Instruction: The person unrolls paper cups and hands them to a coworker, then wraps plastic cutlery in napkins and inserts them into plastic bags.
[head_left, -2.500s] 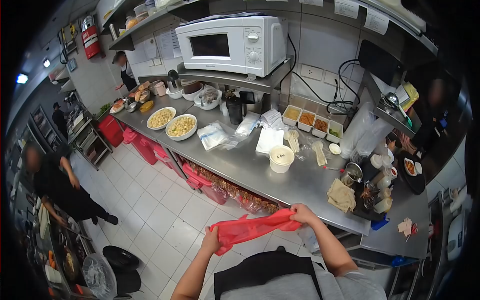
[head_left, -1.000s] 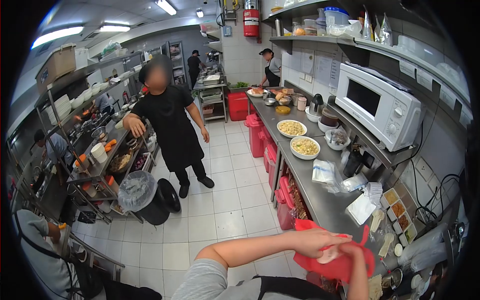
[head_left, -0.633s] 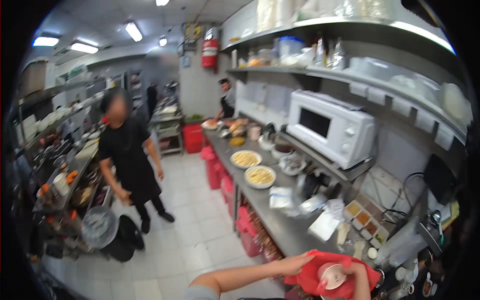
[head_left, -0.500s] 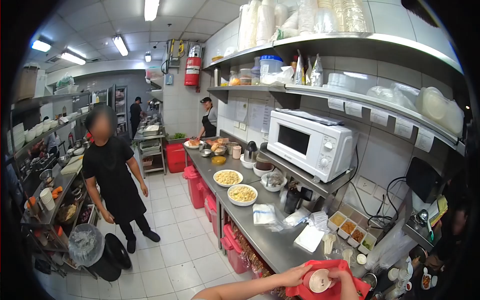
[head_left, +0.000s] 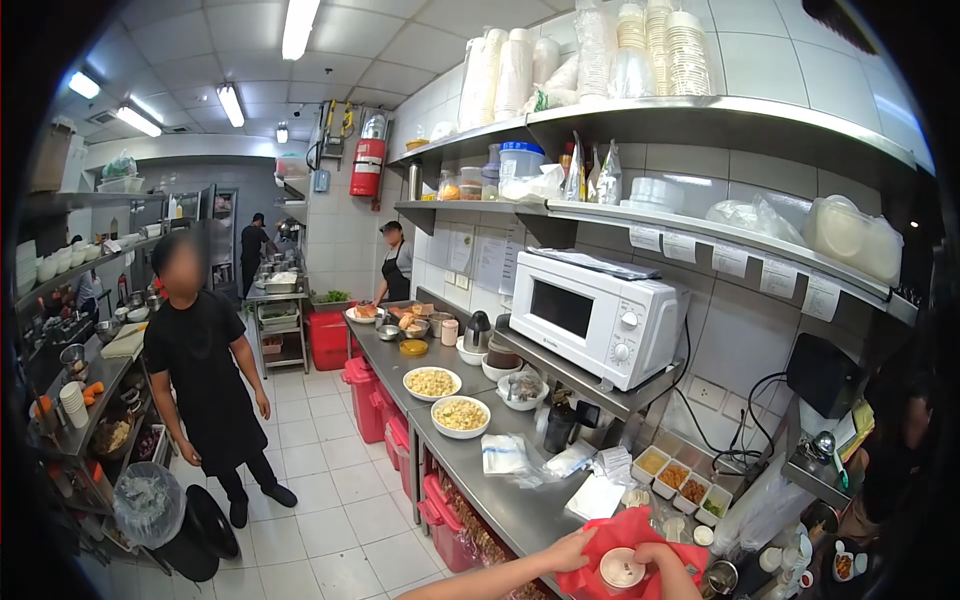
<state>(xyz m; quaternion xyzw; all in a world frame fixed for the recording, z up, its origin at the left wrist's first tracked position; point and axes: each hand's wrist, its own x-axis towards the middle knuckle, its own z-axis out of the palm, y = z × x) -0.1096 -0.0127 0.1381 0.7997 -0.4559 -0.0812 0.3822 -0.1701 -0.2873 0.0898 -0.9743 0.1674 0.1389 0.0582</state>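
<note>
In the head view, a red plastic bag (head_left: pixel 632 527) is spread wide over the near end of the steel counter. A round white paper tub (head_left: pixel 622 570) with small dark print sits inside it. My left hand (head_left: pixel 568 551) pinches the bag's left edge. From the right, my right hand (head_left: pixel 656 556) reaches into the bag, its fingers closed at the tub's side; the fingertips are partly hidden. Just beyond the bag lie white paper sheets (head_left: pixel 596 497) and a row of small containers of toppings (head_left: pixel 674 480).
Two bowls of pale yellow diced food (head_left: pixel 461 415) stand on the counter (head_left: pixel 470 470). A microwave (head_left: pixel 597 315) rests on a raised shelf by the wall. At left stands a co-worker in black (head_left: pixel 205 370) near a lined bin (head_left: pixel 160 520). Red tubs (head_left: pixel 450 520) sit below the counter.
The view has shifted, so the room appears lower and further left. My right hand has moved slightly around the tub, and the red bag is spread higher behind it.
</note>
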